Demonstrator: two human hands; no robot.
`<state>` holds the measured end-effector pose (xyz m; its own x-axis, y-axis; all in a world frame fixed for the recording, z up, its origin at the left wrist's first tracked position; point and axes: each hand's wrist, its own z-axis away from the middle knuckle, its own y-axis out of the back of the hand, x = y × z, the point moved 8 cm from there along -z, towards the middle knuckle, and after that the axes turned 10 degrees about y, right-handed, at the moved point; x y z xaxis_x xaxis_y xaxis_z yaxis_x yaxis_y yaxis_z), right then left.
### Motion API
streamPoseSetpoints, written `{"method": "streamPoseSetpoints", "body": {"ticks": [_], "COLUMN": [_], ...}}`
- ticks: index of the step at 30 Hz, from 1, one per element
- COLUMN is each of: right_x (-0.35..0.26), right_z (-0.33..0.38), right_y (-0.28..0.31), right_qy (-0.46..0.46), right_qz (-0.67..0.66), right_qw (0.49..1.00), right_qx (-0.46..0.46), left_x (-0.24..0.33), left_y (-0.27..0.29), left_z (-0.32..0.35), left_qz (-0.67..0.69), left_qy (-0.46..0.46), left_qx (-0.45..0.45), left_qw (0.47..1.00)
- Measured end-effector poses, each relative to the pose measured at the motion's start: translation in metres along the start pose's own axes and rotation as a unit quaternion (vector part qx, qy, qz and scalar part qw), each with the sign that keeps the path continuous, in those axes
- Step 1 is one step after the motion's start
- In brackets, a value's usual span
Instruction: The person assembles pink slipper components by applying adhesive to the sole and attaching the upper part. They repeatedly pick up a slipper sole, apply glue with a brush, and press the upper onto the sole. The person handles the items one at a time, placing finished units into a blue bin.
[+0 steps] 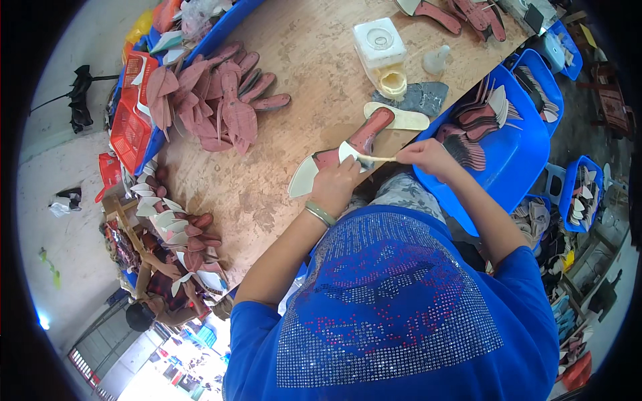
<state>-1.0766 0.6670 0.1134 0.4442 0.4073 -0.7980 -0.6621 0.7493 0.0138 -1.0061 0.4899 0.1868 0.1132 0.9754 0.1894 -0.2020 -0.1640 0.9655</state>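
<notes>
My left hand (334,184) rests at the near table edge, its fingers bent over a reddish shoe insole (376,128) and a white toe piece (348,152). Another pale fan-shaped piece (304,178) pokes out to the left of it. My right hand (426,158) is closed around a thin pale stick, perhaps a brush (378,159). The tip of that stick reaches the white piece beside my left fingers. Just beyond lies a cream insole (399,117), partly over a dark grey slab (424,99).
A white container (380,43) with a yellowed opening and a small translucent bottle (436,60) stand farther back. Reddish insoles (237,120) are heaped at left near red baskets (130,130). Blue bins (498,180) with stacked pieces stand at right. Another person (160,304) sits lower left.
</notes>
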Motion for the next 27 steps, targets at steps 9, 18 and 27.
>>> {"method": "streamPoseSetpoints", "body": {"ticks": [9,18,27], "right_x": [-0.046,-0.056,-0.035], "right_z": [-0.044,-0.043,-0.019], "right_y": [-0.030,-0.014,0.065], "right_qy": [0.260,0.184,0.187], "right_qz": [0.248,0.018,-0.227], "right_qw": [0.930,0.980,0.928], "right_qx": [0.076,0.070,0.227], "left_x": [0.005,-0.014,-0.144], "left_y": [-0.002,0.004,-0.030], "left_z": [-0.001,0.003,-0.009], "left_qz": [-0.014,0.053,0.612], "left_qy": [-0.018,-0.006,0.362], "left_qx": [0.002,0.072,0.056], "left_qw": [1.000,0.996,0.701]}}
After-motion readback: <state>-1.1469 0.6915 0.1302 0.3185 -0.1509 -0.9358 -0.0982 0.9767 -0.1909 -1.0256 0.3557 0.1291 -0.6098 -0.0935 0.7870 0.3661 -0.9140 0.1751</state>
